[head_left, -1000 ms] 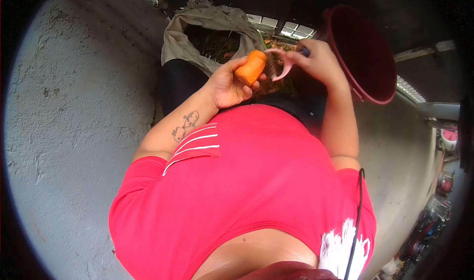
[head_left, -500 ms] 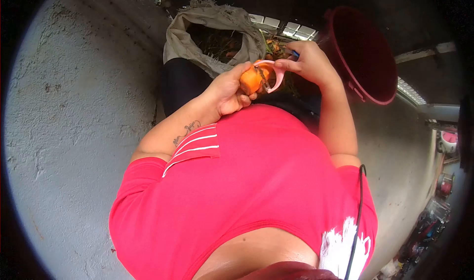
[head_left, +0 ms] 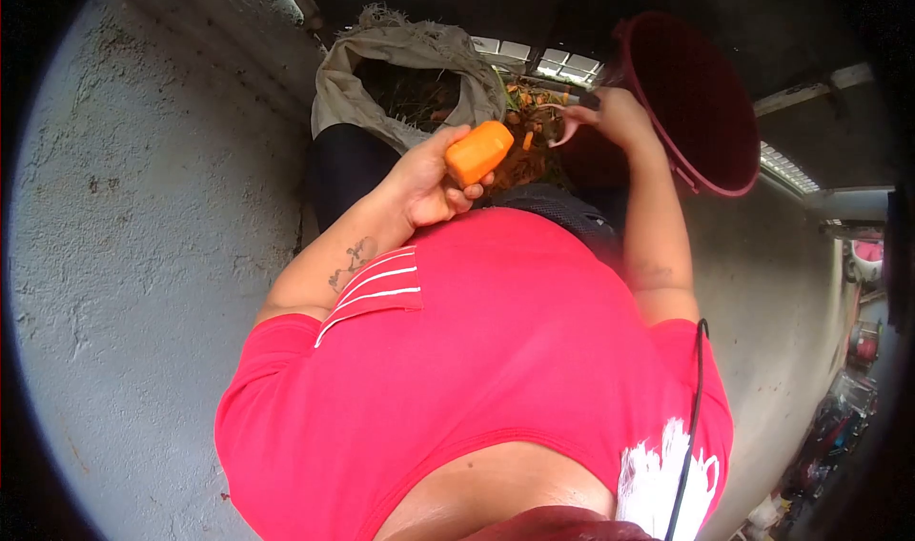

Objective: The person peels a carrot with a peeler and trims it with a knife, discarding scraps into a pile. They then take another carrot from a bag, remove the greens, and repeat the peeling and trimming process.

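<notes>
Wrapped round a thick, peeled orange carrot (head_left: pixel 479 155), my left hand (head_left: pixel 425 181) is in front of my belly, and the carrot's upper end sticks out between thumb and fingers. My right hand (head_left: pixel 624 120) holds a pink Y-shaped peeler (head_left: pixel 570 131) by its handle, to the right of the carrot and apart from it. Slight blur covers the peeler and the right fingers. Orange and green peelings (head_left: pixel 529 126) lie beyond and below both hands.
A frayed, pale woven sack (head_left: pixel 335 93) stands open at the back left with plant scraps inside. Close beside my right hand is a dark red bucket (head_left: pixel 705 102). A rough grey wall (head_left: pixel 143 255) runs along my left. Assorted items (head_left: pixel 839 408) sit at the far right.
The peeler has moved off the carrot, away to the right with my right hand, towards the bucket. My left hand has tilted the carrot, so more of its peeled side shows.
</notes>
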`<state>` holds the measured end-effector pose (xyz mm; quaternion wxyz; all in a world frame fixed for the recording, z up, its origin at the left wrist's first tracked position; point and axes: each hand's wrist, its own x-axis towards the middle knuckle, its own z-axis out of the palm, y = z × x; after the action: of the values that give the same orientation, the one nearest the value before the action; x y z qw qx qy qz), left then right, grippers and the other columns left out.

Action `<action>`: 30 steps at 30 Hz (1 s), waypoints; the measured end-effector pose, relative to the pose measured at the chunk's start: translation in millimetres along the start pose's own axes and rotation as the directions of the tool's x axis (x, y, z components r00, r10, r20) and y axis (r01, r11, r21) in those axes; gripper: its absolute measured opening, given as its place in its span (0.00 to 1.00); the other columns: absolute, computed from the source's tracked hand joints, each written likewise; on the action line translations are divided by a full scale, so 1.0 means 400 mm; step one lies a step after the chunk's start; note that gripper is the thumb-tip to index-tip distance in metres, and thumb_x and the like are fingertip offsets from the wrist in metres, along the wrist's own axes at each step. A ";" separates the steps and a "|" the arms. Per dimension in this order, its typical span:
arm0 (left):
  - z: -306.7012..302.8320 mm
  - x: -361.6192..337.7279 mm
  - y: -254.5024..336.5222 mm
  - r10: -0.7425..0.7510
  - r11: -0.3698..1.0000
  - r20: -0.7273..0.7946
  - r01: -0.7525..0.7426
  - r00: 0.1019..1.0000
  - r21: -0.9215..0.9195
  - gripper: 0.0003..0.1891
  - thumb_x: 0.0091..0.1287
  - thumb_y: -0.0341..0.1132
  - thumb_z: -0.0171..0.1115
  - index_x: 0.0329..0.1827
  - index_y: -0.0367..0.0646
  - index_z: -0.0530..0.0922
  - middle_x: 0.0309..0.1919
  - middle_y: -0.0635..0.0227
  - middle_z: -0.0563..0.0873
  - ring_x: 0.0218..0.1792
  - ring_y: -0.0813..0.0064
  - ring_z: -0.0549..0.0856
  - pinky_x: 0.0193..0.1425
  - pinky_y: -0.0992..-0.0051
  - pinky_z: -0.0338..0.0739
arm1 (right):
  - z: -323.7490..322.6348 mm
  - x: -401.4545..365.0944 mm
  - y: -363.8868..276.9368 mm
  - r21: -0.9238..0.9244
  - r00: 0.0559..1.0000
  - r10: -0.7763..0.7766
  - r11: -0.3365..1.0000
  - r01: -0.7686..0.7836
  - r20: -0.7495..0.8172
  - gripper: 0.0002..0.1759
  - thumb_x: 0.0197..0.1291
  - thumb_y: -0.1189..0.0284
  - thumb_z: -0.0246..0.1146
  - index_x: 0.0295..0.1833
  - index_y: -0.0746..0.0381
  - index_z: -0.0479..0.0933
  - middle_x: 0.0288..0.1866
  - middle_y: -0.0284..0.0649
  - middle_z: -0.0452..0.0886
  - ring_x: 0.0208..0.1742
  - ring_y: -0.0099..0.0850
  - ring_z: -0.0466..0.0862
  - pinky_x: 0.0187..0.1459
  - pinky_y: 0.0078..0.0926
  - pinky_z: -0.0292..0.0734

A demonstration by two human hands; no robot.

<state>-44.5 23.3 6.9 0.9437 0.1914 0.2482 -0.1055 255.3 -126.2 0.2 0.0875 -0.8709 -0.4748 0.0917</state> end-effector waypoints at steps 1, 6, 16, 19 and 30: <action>0.006 -0.013 0.009 0.011 1.000 0.040 -0.011 0.999 -0.012 0.23 0.73 0.54 0.48 0.58 0.45 0.73 0.35 0.57 0.81 0.24 0.74 0.77 0.19 0.86 0.67 | -0.023 -0.023 -0.004 -0.018 0.998 0.030 0.999 -0.031 -0.058 0.37 0.49 0.38 0.66 0.41 0.65 0.83 0.38 0.55 0.85 0.42 0.51 0.85 0.43 0.41 0.79; -0.013 -0.007 0.035 0.057 0.990 0.226 -0.026 0.972 -0.139 0.28 0.72 0.55 0.51 0.63 0.42 0.71 0.44 0.52 0.80 0.36 0.66 0.81 0.36 0.75 0.77 | -0.132 -0.083 -0.094 0.282 0.987 0.017 0.959 0.030 -0.162 0.32 0.52 0.44 0.69 0.37 0.68 0.81 0.30 0.54 0.82 0.32 0.44 0.83 0.37 0.36 0.77; -0.008 0.039 0.010 0.219 0.953 0.228 -0.157 0.949 -0.260 0.23 0.67 0.48 0.64 0.59 0.45 0.74 0.47 0.64 0.81 0.44 0.68 0.81 0.38 0.77 0.77 | -0.129 -0.111 -0.217 0.502 0.974 -0.201 0.834 0.228 -0.110 0.29 0.42 0.54 0.78 0.32 0.70 0.76 0.24 0.46 0.81 0.28 0.29 0.81 0.31 0.32 0.75; -0.014 0.052 0.001 0.287 0.957 0.087 -0.282 0.954 -0.073 0.25 0.70 0.57 0.56 0.58 0.46 0.75 0.43 0.67 0.82 0.39 0.77 0.81 0.28 0.84 0.71 | -0.130 -0.118 -0.265 0.360 0.949 -0.267 0.880 0.311 -0.167 0.31 0.40 0.51 0.78 0.29 0.70 0.76 0.26 0.51 0.81 0.30 0.43 0.84 0.34 0.37 0.77; 0.058 0.000 -0.019 0.270 0.957 -0.081 -0.258 0.959 0.133 0.24 0.76 0.57 0.45 0.57 0.47 0.75 0.36 0.67 0.83 0.25 0.79 0.77 0.16 0.88 0.60 | -0.142 -0.114 -0.304 0.243 0.925 -0.364 0.893 0.380 -0.109 0.33 0.39 0.46 0.76 0.27 0.67 0.76 0.28 0.53 0.82 0.34 0.52 0.83 0.36 0.42 0.78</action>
<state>-36.9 6.7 23.4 0.9228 0.2845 0.2595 0.0164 146.0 -103.3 87.7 0.2311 -0.7475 -0.6134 0.1080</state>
